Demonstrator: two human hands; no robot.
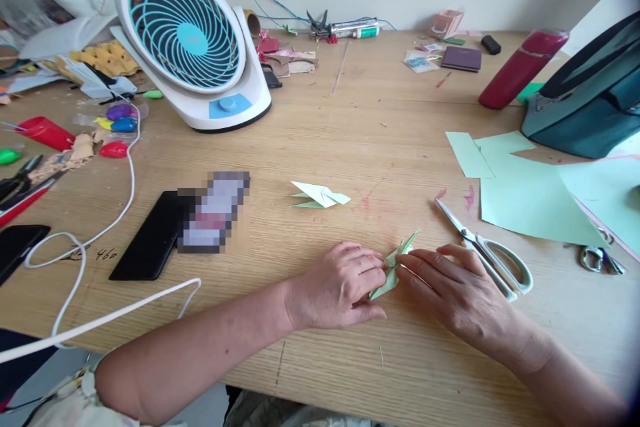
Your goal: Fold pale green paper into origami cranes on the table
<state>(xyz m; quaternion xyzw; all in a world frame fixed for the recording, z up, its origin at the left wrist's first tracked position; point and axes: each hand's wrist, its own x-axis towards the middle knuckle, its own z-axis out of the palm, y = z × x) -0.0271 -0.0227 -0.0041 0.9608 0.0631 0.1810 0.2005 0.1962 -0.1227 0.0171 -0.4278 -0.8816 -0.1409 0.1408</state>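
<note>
I can't make out the pixelated patch [214,211] by the black phone [150,235] | folded green paper [395,265] lies on the table [320,360], pinched between my left hand [340,287] and right hand [450,287], fingers pressing its middle | scissors [487,253] just right of my right hand; finished paper figure [320,195] beyond, green sheets [530,197] further right.

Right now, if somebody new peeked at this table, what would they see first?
Probably the big white and teal fan standing at the back left. Next, the left hand and right hand at the front edge, both pressing down a small green folded paper. A finished paper fold lies mid-table, with scissors and green sheets to the right.
</note>
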